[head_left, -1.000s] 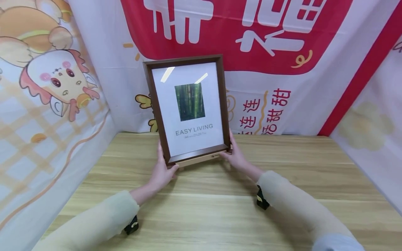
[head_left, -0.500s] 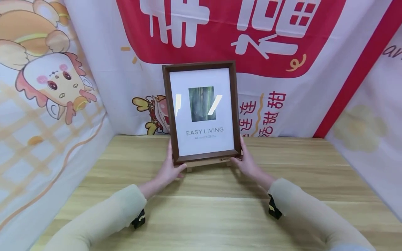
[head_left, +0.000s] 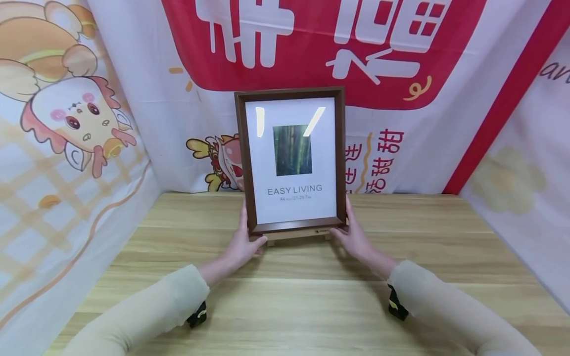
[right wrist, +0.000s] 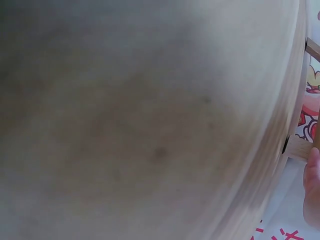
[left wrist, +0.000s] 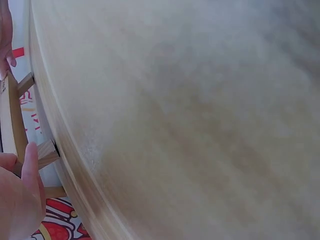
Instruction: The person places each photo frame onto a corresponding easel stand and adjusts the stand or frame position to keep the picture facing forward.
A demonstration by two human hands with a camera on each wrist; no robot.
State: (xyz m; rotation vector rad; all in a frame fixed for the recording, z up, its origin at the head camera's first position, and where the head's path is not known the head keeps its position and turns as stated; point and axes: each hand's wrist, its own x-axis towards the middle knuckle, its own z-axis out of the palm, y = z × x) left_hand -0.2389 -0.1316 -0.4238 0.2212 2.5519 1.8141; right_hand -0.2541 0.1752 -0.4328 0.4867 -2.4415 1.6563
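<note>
A brown picture frame point(head_left: 294, 210) stands on a small wooden easel point(head_left: 297, 235), leaning back slightly. Its sheet shows a green bamboo picture and the words "EASY LIVING". My left hand point(head_left: 240, 247) grips the lower left corner, thumb on the front ledge of the easel. At the lower right corner my right hand point(head_left: 355, 240) holds the easel the same way. Most of the fingers are hidden behind frame and easel. In the left wrist view the ledge and an easel leg point(left wrist: 47, 154) show beside the thumb. The right wrist view catches another leg point(right wrist: 298, 147) against the tabletop.
The wood-grain table point(head_left: 289, 306) stretches in front of and beside the easel. A printed cloth point(head_left: 178, 128) with red and white lettering hangs just behind it. More printed cloth closes off the left side point(head_left: 102, 212) and right side point(head_left: 512, 198).
Both hands have shifted the easel and picture frame to the right and turned them from a clear slant to nearly straight. The hold at both corners has stayed the same.
</note>
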